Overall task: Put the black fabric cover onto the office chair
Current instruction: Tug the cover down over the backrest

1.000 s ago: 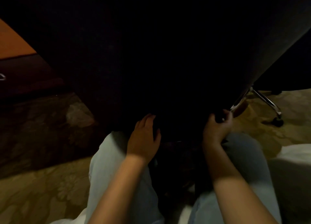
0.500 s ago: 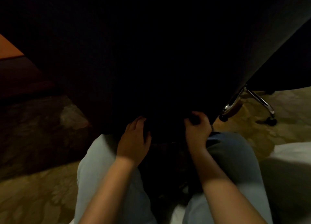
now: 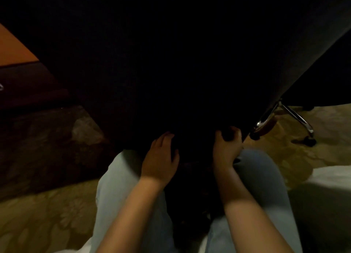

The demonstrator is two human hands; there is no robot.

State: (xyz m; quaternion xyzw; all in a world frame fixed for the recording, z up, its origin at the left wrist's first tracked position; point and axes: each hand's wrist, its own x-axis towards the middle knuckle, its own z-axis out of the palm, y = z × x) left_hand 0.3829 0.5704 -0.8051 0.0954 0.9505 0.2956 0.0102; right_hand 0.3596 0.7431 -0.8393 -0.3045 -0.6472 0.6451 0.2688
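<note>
While low at cover (image 3: 171,62) hem: R hand (image 3: 226,148) fingers curled round edge, L hand (image 3: 161,159) fingers flat on fabric.

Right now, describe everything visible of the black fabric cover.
The black fabric cover is a large, dark, matte cloth filling the upper frame, drawn over the office chair, whose chrome legs show at right. Its right side catches faint grey light; elsewhere detail is lost. Its lower edge sits above the person's knees. The right hand grips that edge with curled fingers; the left hand rests flat against it.
</note>
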